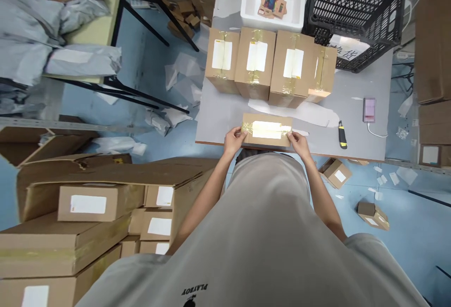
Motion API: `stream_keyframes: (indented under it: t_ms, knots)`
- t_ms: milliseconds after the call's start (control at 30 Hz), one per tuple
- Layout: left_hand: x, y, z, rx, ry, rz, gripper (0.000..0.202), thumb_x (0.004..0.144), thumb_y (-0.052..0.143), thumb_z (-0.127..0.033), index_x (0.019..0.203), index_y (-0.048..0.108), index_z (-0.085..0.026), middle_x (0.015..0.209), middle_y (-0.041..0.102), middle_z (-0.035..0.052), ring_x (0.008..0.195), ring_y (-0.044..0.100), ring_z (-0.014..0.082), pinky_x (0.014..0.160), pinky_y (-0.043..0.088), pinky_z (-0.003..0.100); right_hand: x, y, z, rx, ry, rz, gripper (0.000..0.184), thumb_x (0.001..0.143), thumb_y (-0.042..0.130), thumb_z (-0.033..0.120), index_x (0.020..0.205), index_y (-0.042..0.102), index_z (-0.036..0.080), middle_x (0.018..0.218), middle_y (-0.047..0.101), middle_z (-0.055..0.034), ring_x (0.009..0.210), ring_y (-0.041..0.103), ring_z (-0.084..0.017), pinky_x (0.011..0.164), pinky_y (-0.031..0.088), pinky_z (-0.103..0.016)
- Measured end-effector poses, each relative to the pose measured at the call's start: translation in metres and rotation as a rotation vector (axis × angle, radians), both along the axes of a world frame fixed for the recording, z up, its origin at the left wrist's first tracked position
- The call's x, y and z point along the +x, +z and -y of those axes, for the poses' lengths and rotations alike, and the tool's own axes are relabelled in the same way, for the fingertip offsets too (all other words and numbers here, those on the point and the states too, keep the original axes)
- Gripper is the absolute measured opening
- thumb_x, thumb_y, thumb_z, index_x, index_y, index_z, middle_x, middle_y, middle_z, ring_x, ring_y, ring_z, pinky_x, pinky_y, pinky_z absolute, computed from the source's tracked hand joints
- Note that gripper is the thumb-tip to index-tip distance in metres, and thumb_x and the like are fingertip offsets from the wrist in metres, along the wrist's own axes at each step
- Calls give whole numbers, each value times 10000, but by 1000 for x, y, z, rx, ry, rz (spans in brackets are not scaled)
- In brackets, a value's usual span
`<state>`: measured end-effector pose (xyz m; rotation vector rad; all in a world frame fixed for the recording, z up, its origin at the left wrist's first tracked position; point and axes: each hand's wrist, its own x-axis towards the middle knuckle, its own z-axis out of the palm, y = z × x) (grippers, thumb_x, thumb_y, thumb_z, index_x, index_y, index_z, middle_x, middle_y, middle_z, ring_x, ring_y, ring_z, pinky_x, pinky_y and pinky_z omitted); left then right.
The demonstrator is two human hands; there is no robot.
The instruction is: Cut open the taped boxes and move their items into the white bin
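Observation:
A taped cardboard box (267, 141) with a white label lies near the front edge of the grey table. Its left end is gripped by my left hand (234, 140), fingers closed on the corner. My right hand (299, 142) closes on the opposite end. Several taller taped boxes (255, 62) with white labels stand in a row just behind it. Between that row and the held box lies white backing paper (299, 112). A black and yellow box cutter (342, 135) rests to the right of my right hand.
At the back stand a white bin (246, 15) with small cardboard pieces and a black plastic crate (352, 6). A phone (369, 109) with a cable lies at right. Labelled boxes fill a large carton (190, 175) at lower left. Grey parcels (82, 60) lie on a rack. Scraps litter the floor.

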<state>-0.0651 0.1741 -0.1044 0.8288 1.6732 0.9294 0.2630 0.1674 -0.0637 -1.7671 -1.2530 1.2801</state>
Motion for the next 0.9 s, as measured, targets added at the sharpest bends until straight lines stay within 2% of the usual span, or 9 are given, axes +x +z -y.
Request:
stream_keyframes:
  t_ms: [67,167,333,500,633,700,767,800,900]
  knots:
    - [-7,0,0,-18,15,-27,528,749,952,-488,1141,812,-164,1257,860,169,1078,830,326,1031,676,477,-7,-12,-5,-52,16,41,895,811,646,1005,1110,842,185,1257,878,-198,1218,823,-387,1104,645,-539]
    - [-5,3,0,-20,18,-61,471,799,889,-417,1178,808,-151,1286,850,180,1056,831,316,1000,674,454,-11,-23,-11,-74,3,66,906,777,649,1023,1060,816,179,1211,877,-217,1174,829,-381,1056,658,-515]
    - [9,19,3,-10,-2,-177,366,890,789,-334,1212,817,-162,1212,869,147,1085,826,317,1050,656,460,0,-29,-13,-91,-2,-33,923,693,699,1050,1008,789,187,1161,876,-191,1114,825,-345,1028,663,-473]
    - [22,55,13,97,-136,-174,369,973,773,-385,1287,845,-204,1352,843,124,1151,821,315,1087,654,456,27,-30,-7,-162,-59,-128,889,689,748,1011,999,788,178,1087,869,-161,1097,807,-338,983,676,-477]
    - [43,90,21,171,-279,-175,338,1021,771,-423,1298,866,-256,1369,835,101,1229,802,341,1165,623,503,46,-27,2,-89,-262,-30,928,666,820,933,1171,799,155,1340,824,-240,1232,776,-370,1099,633,-556]
    - [56,100,21,209,-352,-127,305,1048,738,-429,1277,877,-282,1382,835,81,1310,781,339,1240,578,515,48,-19,9,-2,-358,92,926,712,806,901,1245,797,144,1435,780,-267,1305,747,-381,1161,598,-592]
    - [65,99,17,221,-363,-50,291,1063,713,-424,1253,878,-279,1427,825,72,1405,743,323,1311,520,507,46,-6,17,74,-372,139,878,822,751,861,1326,789,143,1478,760,-255,1367,720,-370,1196,583,-596]
    - [68,94,14,205,-324,-22,294,1053,721,-406,1268,867,-268,1470,808,76,1455,715,319,1330,500,500,42,1,22,102,-356,127,851,872,727,839,1365,782,147,1494,754,-243,1392,711,-361,1207,582,-587]
    - [67,73,0,38,-111,6,414,982,786,-303,1386,786,-215,1621,710,134,1554,639,331,1335,491,495,28,23,32,127,-300,62,839,931,719,828,1447,762,167,1560,723,-220,1461,678,-356,1223,587,-561]
